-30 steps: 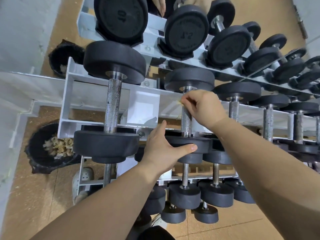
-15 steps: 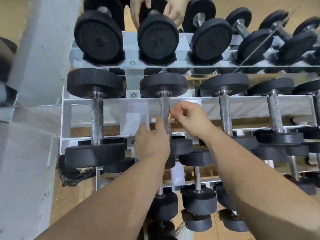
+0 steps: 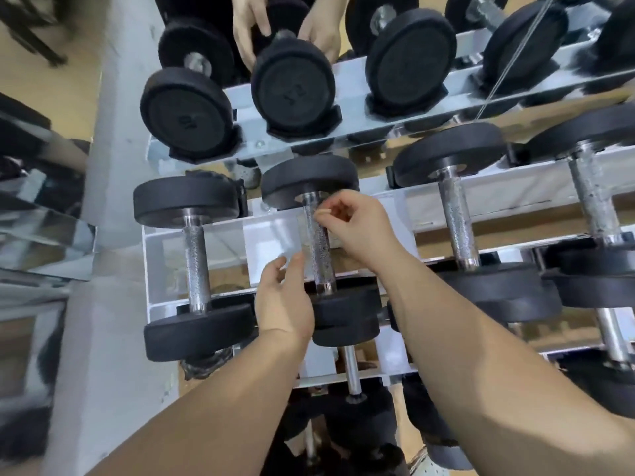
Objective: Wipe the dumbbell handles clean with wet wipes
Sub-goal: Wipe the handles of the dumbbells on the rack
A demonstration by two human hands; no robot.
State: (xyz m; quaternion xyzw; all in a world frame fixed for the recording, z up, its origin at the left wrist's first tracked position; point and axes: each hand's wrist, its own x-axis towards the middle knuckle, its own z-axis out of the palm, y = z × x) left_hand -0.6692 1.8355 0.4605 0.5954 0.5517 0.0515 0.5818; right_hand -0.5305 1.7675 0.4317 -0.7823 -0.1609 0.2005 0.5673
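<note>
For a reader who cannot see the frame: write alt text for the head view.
The right hand pinches a small pale scrap, likely a wipe, at the upper end of a knurled dumbbell handle on the middle tier of a grey rack. The left hand is open beside the handle's lower end.

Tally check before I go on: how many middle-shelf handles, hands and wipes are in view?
Middle-shelf handles: 4
Own hands, left hand and right hand: 2
Other hands at top edge: 2
Wipe, seemingly the pale scrap pinched in the right hand: 1
Total: 9
</note>
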